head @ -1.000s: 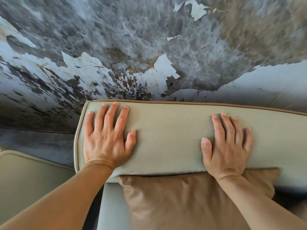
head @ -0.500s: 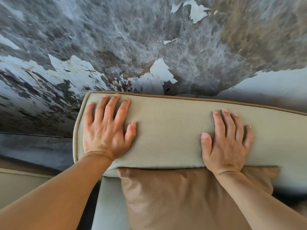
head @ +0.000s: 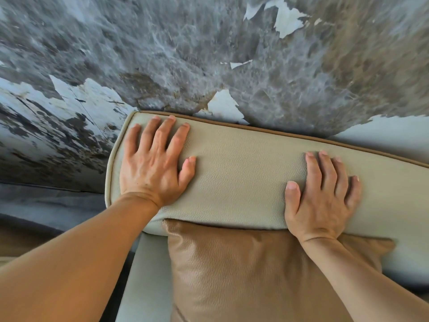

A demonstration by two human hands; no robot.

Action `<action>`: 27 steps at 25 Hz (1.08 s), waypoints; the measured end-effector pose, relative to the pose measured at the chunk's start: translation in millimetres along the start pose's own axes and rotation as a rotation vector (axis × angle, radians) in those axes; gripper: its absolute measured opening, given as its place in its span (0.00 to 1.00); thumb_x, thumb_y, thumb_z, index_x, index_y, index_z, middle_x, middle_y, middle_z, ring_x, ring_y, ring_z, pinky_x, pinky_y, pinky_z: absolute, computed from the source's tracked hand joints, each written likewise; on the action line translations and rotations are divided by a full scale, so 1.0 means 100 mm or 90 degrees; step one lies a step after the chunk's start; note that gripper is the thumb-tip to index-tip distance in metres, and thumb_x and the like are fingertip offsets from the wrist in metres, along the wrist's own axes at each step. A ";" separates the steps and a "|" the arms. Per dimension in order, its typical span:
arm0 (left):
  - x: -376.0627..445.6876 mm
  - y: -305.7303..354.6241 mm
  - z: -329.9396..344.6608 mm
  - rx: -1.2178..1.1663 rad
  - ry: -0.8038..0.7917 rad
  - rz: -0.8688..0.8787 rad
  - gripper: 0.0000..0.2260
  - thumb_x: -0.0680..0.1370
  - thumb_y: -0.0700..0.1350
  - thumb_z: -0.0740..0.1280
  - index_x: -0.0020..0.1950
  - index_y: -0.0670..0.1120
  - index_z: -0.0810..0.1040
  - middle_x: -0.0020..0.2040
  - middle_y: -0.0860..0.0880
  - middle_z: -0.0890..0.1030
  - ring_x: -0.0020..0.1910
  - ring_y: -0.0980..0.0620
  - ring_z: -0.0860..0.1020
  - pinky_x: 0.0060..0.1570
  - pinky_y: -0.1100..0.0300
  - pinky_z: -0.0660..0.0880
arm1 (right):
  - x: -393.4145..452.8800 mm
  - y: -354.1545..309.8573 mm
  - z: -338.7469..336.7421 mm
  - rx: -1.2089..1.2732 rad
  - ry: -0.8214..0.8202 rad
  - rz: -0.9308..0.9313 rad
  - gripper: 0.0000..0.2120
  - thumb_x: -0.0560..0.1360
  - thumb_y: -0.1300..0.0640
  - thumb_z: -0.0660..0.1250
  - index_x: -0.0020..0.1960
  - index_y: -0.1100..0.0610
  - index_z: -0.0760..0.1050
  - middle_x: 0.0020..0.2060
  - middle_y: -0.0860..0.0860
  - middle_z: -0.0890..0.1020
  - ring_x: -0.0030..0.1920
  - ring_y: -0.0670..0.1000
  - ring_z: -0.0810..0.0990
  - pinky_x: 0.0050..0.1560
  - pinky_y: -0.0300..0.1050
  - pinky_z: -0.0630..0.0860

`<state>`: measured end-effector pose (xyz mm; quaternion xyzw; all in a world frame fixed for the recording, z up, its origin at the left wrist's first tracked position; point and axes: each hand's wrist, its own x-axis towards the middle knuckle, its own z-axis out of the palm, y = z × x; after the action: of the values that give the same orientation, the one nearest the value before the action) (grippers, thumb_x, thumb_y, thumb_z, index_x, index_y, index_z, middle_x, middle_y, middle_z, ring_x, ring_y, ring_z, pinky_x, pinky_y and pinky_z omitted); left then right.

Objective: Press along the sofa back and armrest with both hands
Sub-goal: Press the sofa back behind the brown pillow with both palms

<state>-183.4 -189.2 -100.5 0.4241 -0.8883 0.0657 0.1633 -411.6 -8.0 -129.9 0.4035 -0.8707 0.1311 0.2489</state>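
The beige leather sofa back (head: 243, 173) runs across the middle of the view, with brown piping along its far edge. My left hand (head: 155, 163) lies flat on its left end, fingers spread and pressed into the padding. My right hand (head: 322, 196) lies flat further right, palm near the front edge, fingers pointing towards the wall. Both hands hold nothing. The armrest is hidden from view.
A brown leather cushion (head: 255, 275) leans against the sofa back below my hands. Behind the sofa stands a grey wall (head: 209, 54) with peeling white paint. A pale seat surface (head: 144, 282) shows left of the cushion.
The view has shifted, so the sofa back sits a little lower right and more tilted. Both hands stay flat on the same spots of the back.
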 end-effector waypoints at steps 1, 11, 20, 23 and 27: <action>0.04 0.00 0.02 0.000 -0.003 0.002 0.28 0.77 0.59 0.51 0.72 0.46 0.67 0.71 0.40 0.70 0.71 0.38 0.65 0.70 0.37 0.58 | 0.03 0.00 0.02 -0.002 0.002 0.003 0.31 0.78 0.38 0.44 0.73 0.54 0.63 0.72 0.55 0.68 0.73 0.59 0.62 0.72 0.62 0.52; 0.11 -0.02 0.03 -0.023 -0.012 0.021 0.29 0.77 0.59 0.51 0.72 0.45 0.68 0.70 0.39 0.71 0.69 0.36 0.67 0.70 0.36 0.58 | 0.09 -0.05 -0.04 -0.032 -0.028 0.012 0.31 0.78 0.40 0.45 0.73 0.55 0.64 0.71 0.57 0.69 0.71 0.62 0.65 0.71 0.65 0.55; 0.09 -0.02 0.02 -0.048 -0.027 0.022 0.28 0.77 0.59 0.51 0.72 0.45 0.66 0.71 0.39 0.70 0.71 0.36 0.65 0.70 0.36 0.56 | 0.10 -0.06 -0.08 -0.019 -0.053 0.015 0.30 0.76 0.40 0.48 0.73 0.55 0.64 0.71 0.57 0.70 0.71 0.61 0.65 0.71 0.65 0.55; 0.10 0.00 -0.04 -0.045 -0.064 0.018 0.29 0.78 0.59 0.49 0.73 0.44 0.66 0.72 0.39 0.68 0.72 0.36 0.63 0.72 0.37 0.55 | 0.11 -0.08 -0.11 -0.002 -0.109 0.018 0.31 0.75 0.41 0.50 0.73 0.55 0.63 0.72 0.57 0.68 0.72 0.60 0.62 0.71 0.66 0.53; 0.04 0.01 -0.22 -0.027 -0.178 -0.011 0.30 0.79 0.61 0.42 0.78 0.49 0.54 0.79 0.46 0.55 0.78 0.44 0.51 0.75 0.43 0.47 | 0.19 -0.03 -0.29 0.001 -0.283 0.011 0.33 0.77 0.37 0.42 0.78 0.50 0.51 0.78 0.50 0.54 0.76 0.54 0.49 0.74 0.59 0.43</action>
<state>-181.6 -186.2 -78.8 0.4332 -0.8999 -0.0141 0.0477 -410.3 -9.7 -94.9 0.4150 -0.9075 0.0420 0.0490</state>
